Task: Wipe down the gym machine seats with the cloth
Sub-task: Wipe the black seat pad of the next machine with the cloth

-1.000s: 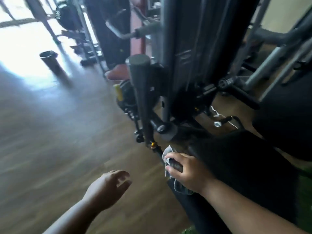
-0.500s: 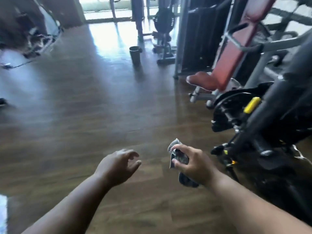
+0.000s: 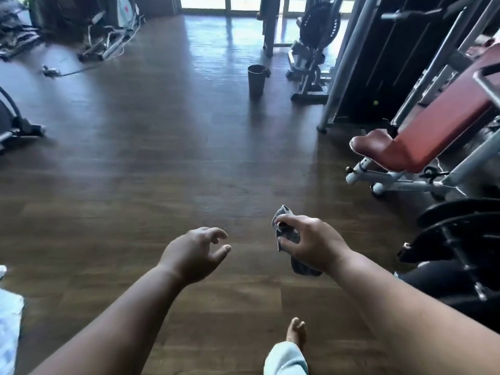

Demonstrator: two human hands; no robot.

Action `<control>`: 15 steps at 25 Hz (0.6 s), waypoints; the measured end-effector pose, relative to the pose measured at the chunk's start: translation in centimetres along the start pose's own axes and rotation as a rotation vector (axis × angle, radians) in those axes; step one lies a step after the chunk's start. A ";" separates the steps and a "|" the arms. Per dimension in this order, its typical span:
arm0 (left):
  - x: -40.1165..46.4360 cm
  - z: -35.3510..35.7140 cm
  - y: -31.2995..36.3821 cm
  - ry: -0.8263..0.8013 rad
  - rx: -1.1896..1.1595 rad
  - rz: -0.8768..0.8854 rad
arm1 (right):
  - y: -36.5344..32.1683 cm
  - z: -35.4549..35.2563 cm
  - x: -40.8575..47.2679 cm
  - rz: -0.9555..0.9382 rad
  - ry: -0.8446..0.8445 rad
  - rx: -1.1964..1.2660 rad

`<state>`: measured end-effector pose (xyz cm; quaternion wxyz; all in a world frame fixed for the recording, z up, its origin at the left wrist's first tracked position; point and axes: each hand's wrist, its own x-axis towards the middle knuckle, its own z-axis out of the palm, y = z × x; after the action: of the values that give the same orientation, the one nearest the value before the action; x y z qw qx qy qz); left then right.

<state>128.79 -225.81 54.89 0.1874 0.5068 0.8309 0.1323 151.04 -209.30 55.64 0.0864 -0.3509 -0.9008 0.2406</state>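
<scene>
Over a dark wooden gym floor (image 3: 162, 163), I am watching both bare forearms reaching forward from the bottom of the head view. My right hand (image 3: 311, 246) is gripping the grey cloth (image 3: 288, 235), fingers and thumb curling round it so that one crumpled corner is poking up above the forefinger and a darker fold is hanging below the palm. My left hand (image 3: 193, 254) is hovering beside it, apart from the cloth, holding nothing, its fingers loosely bent and its thumb pointing toward the right hand. Neither hand is touching any equipment. Off to the right, well apart from the cloth, a red padded seat (image 3: 376, 147) is jutting out from its red backrest (image 3: 446, 115), both sitting on a white metal frame (image 3: 400, 180). Nearer along the right edge, black weight plates (image 3: 460, 226) are crowding into the corner. Farther back, a dark cylindrical bin (image 3: 256, 78) is standing upright on the floor, just beside the base of a grey machine (image 3: 311, 58), with daylight glaring off the boards behind it. Cables and gear (image 3: 102, 41) are lying tangled at the far left. At the bottom edge, a bare foot (image 3: 297, 332) is showing beneath a pale trouser cuff (image 3: 285, 359), planted on the floor between the two forearms.
</scene>
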 end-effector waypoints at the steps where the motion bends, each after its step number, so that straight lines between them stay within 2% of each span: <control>1: 2.7 -0.1 0.1 0.002 -0.007 -0.012 | 1.3 -0.3 2.4 -0.010 -0.007 -0.012; 6: 17.3 -2.9 1.7 0.055 -0.044 -0.107 | 7.1 -4.3 17.1 -0.059 -0.065 -0.037; 10: 28.7 -6.7 2.8 0.104 -0.032 -0.092 | 9.3 -7.6 29.8 -0.092 -0.036 -0.034; 15: 44.0 -12.4 0.1 0.123 0.036 -0.022 | 10.2 -8.8 45.4 -0.084 0.007 -0.007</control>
<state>105.01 -186.87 58.19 0.1285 0.4921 0.8485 0.1463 126.35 -168.90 57.69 0.0984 -0.3140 -0.9152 0.2325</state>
